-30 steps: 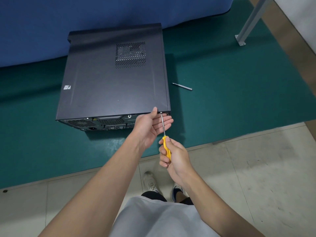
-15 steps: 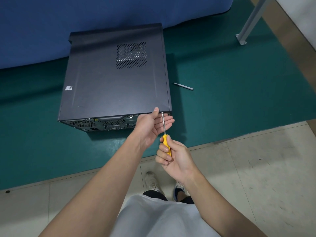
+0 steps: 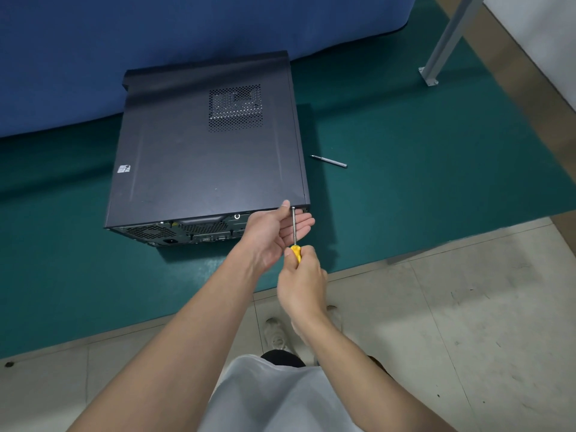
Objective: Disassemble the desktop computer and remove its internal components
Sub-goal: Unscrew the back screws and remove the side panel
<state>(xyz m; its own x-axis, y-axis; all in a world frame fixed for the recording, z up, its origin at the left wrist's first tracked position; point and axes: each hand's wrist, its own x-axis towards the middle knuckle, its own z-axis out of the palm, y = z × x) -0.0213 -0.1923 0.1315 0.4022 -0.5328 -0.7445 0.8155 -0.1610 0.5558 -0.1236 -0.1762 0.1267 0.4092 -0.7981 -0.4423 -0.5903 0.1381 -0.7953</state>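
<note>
The grip of the right hand (image 3: 300,277) wraps the yellow-handled steel screwdriver (image 3: 294,232), its tip at the rear corner of the black metal desktop computer (image 3: 202,157) on the green table (image 3: 420,188). The left hand (image 3: 274,227) is spread beneath. The screw seems hidden, and a tilted tip could slip and strip it.

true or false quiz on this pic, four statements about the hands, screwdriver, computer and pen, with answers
1. The right hand grips a yellow-handled screwdriver. True.
2. The computer case has its side panel off. False: the panel is on.
3. The left hand is open, palm up, beside the screwdriver's shaft. True.
4. The pen lies on top of the case. False: it lies on the green mat, right of the case.
</note>
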